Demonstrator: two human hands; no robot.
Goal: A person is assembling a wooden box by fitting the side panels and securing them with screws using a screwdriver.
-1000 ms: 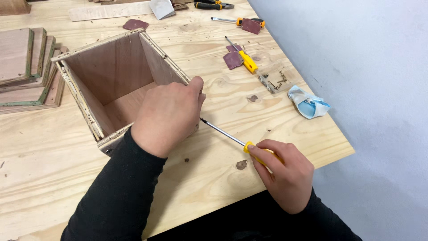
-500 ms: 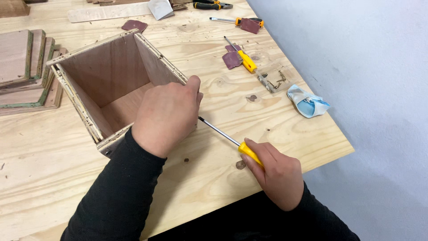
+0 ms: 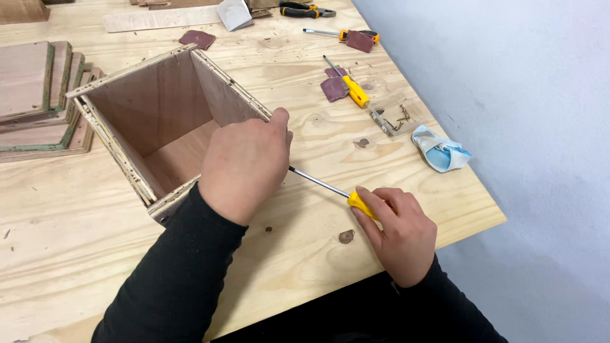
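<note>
Left hand [image 3: 244,164]: palm down, fingers curled over the near corner of the wooden box [image 3: 152,121], pressing on its rim.
Right hand [image 3: 400,232]: closed around the yellow handle of the screwdriver [image 3: 330,189].
Screwdriver: lying low and slanted, metal shaft pointing toward the box's near side, tip hidden behind the left hand.
Wooden box: open-topped plywood, sitting on the workbench [image 3: 305,254] in front of the person.
Left of box: stack of plywood panels [image 3: 35,95].
Right of box: second yellow screwdriver [image 3: 348,84], brown sandpaper scraps [image 3: 332,89], small clear tray of screws [image 3: 397,115], crumpled blue mask [image 3: 440,150].
Far edge: pliers [image 3: 306,9].
</note>
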